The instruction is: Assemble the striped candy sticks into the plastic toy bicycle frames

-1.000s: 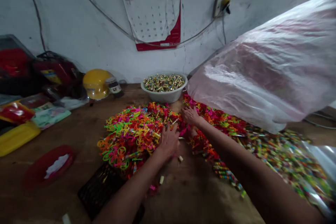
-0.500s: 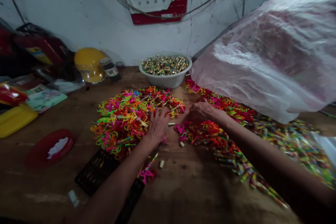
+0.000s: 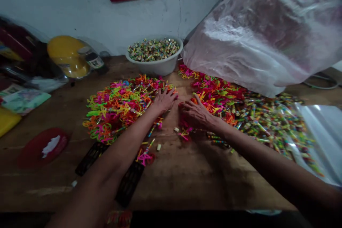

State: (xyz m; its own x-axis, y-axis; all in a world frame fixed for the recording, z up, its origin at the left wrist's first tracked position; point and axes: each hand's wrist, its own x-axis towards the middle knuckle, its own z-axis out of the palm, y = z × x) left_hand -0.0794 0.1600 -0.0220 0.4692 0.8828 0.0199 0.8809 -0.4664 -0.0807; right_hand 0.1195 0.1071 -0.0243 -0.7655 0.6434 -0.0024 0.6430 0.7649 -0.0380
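My left hand [image 3: 164, 100] lies with fingers spread on the right edge of a heap of bright plastic pieces [image 3: 112, 108], pink, orange, yellow and green, mixed with small patterned tubes. Across a narrow gap, my right hand [image 3: 197, 114] rests at the left edge of a second colourful heap [image 3: 221, 94]. Its thumb stands apart and its fingers bend down over red and pink pieces; the fingertips are partly hidden. A small pale plug [image 3: 159, 147] and a pink piece with a tube [image 3: 144, 157] lie nearer on the wooden table.
A grey basin [image 3: 157, 67] full of small tubes stands by the wall. Many more tubes [image 3: 269, 124] spread at the right beside clear plastic [image 3: 326, 139]. A big translucent bag [image 3: 240, 50] bulges behind them. Left are a red dish [image 3: 29, 153], black trays [image 3: 130, 181] and a jar [image 3: 93, 60].
My view has tilted down and shifted right. My left hand has moved to the far right edge of its heap. My right hand's thumb now stands away from its fingers, closer to me.
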